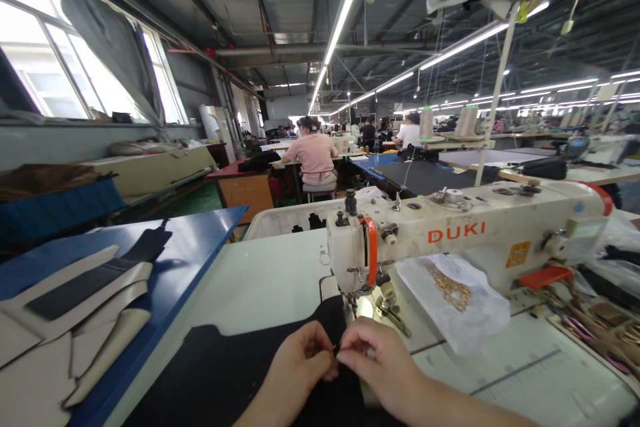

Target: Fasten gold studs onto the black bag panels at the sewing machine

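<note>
My left hand (307, 360) and my right hand (377, 360) meet fingertip to fingertip just in front of the sewing machine's needle area. Both are closed in a pinch on a small dark piece between them, too small and covered to name. Beneath them a large black material panel (215, 360) spreads over the pale machine table (270, 280), its upper corner reaching toward the presser foot. The white sewing machine (450, 227), marked DUKI, stands directly beyond my hands, with its lamp lit by the needle.
Right of the needle, a white plastic bag (455, 313) holds gold-coloured metal pieces (450, 287). On the left, beige and black cut panels (95, 300) lie on a blue table (200, 233). A white bin (280, 217) stands behind; a person in pink (313, 157) sits farther off.
</note>
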`<state>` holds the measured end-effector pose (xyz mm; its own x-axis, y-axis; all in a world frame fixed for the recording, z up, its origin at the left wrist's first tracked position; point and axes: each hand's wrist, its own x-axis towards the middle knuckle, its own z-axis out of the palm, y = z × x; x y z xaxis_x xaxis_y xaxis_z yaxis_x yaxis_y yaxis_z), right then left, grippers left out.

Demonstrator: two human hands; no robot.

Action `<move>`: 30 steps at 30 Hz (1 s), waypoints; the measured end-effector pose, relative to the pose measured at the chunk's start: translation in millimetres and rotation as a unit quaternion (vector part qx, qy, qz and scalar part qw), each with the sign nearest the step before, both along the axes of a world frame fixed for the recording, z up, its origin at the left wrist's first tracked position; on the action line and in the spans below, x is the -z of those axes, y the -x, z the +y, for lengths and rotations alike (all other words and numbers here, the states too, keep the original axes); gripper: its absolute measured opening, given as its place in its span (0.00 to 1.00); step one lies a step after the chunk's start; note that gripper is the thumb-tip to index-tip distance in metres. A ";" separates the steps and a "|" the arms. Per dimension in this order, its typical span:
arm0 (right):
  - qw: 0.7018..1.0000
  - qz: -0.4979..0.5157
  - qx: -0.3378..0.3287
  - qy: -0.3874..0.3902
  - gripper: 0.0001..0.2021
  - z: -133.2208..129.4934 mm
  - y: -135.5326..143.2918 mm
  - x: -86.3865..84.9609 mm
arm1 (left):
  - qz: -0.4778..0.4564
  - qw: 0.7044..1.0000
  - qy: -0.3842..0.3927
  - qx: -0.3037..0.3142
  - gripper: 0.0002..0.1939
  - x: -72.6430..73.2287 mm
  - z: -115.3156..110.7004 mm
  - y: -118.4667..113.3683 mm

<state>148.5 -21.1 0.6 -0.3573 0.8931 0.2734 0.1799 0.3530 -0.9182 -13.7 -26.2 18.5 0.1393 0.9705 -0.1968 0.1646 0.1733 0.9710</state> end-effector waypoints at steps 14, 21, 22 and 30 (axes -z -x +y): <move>0.996 0.065 0.044 0.047 0.06 3.3 -1.1 2.9 | -0.112 0.992 0.049 -0.019 0.17 7.8 5.7 4.4; 0.996 0.080 0.013 0.032 0.06 2.7 -4.5 0.8 | -0.076 0.997 0.001 -0.008 0.16 0.5 -0.5 1.0; 0.995 0.092 0.008 0.040 0.06 2.9 -4.4 0.9 | -0.070 0.997 -0.004 -0.010 0.15 -1.4 -2.0 0.2; 0.987 0.127 -0.001 0.101 0.07 4.2 -6.5 4.5 | -0.026 0.997 -0.046 -0.052 0.10 -5.7 -7.2 -1.4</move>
